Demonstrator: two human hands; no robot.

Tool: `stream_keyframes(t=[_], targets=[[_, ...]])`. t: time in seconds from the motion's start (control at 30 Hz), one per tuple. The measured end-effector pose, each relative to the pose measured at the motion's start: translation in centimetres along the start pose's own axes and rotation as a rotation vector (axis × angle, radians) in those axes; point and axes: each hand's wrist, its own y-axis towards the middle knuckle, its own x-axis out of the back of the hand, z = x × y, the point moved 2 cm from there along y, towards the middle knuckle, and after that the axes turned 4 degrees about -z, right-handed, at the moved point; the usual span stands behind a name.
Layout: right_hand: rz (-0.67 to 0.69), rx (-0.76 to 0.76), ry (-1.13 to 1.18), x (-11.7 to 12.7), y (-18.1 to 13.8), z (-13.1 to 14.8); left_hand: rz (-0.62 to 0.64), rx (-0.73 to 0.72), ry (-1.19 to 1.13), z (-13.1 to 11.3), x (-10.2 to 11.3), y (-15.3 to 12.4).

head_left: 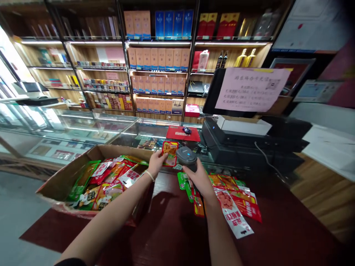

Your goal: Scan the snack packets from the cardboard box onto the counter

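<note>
You're holding snack packet (170,153) with long axis vertical, printed face toward you, past right end of cardboard box (62,183); left hand (156,163) grip clamping it, right hand (200,181) grip clamping scanner (186,157).

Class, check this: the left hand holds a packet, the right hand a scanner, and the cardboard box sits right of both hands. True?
Not quite. The head view shows the box left of both hands. The left hand does hold a packet, the right hand a scanner.

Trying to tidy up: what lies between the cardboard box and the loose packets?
Between box and packets, only bare dark-red tabletop, in the head view.
</note>
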Motion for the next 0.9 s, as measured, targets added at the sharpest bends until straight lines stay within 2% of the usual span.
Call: stream_keyframes(t=[0.13,0.33,0.5,0.63,0.77,0.9], targets=[[0.049,-0.002,-0.050,0.7,-0.1,-0.2,-0.003,0.003,0.000,1.3,0.6,-0.2],[0.110,-0.049,-0.028,1.1,-0.1,-0.6,-0.060,0.012,0.063,1.0,1.1,-0.2],[0.043,-0.076,0.016,1.5,-0.1,-0.2,-0.013,0.031,-0.071,0.9,0.8,-0.2],[-0.007,-0.077,0.122,3.0,-0.3,0.3,0.063,0.026,0.028,1.0,0.5,-0.3],[-0.143,-0.047,0.223,6.8,-0.7,0.5,0.266,-0.015,0.324,1.3,-1.7,-0.9],[-0.281,-0.079,0.229,11.8,-1.2,-0.6,0.502,-0.180,0.715,2.0,-6.9,-1.7]])
